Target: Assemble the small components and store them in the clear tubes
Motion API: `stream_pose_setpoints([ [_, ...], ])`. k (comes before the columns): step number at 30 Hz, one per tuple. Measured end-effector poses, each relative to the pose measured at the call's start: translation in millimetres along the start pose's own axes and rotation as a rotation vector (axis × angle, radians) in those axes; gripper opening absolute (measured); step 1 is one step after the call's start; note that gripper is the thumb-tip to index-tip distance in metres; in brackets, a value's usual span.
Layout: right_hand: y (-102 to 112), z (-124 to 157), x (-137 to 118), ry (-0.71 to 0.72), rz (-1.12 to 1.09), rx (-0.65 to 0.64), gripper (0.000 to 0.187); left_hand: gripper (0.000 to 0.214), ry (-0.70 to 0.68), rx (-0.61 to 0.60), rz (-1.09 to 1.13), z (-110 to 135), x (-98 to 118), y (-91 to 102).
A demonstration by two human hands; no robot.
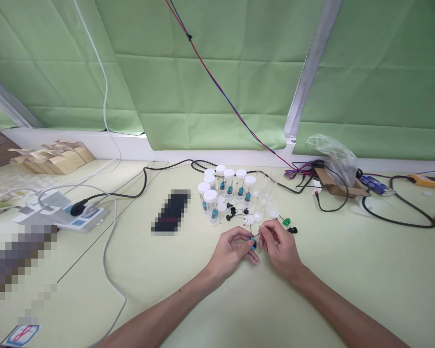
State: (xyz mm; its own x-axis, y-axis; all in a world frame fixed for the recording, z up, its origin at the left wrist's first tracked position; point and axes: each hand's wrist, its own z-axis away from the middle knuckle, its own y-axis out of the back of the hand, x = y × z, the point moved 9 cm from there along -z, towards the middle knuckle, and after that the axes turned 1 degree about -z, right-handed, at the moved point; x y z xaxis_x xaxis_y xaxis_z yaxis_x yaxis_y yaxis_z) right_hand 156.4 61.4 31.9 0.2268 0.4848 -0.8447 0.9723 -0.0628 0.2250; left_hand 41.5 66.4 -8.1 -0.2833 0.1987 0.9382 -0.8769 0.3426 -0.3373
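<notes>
Head view: the left hand (232, 249) clamps a small blue part (253, 244) between thumb and fingers above the table (166, 263), probably to steady it, as the right hand (280, 245) pinches what looks like a thin pin (256, 235) beside it. Capped tubes (229, 173) stand upright beyond, perhaps grouped for easy reach, near loose black pieces (233, 211).

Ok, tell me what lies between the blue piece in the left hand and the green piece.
In the head view, the right hand lies between the held blue piece and the green piece.
</notes>
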Motion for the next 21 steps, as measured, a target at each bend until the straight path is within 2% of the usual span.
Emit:
stream_pose_setpoints([
  [21,0.0,2.0,-8.8,0.084,0.062,-0.012,0.012,0.035,0.000,0.016,0.016,1.2,1.9,1.2],
])
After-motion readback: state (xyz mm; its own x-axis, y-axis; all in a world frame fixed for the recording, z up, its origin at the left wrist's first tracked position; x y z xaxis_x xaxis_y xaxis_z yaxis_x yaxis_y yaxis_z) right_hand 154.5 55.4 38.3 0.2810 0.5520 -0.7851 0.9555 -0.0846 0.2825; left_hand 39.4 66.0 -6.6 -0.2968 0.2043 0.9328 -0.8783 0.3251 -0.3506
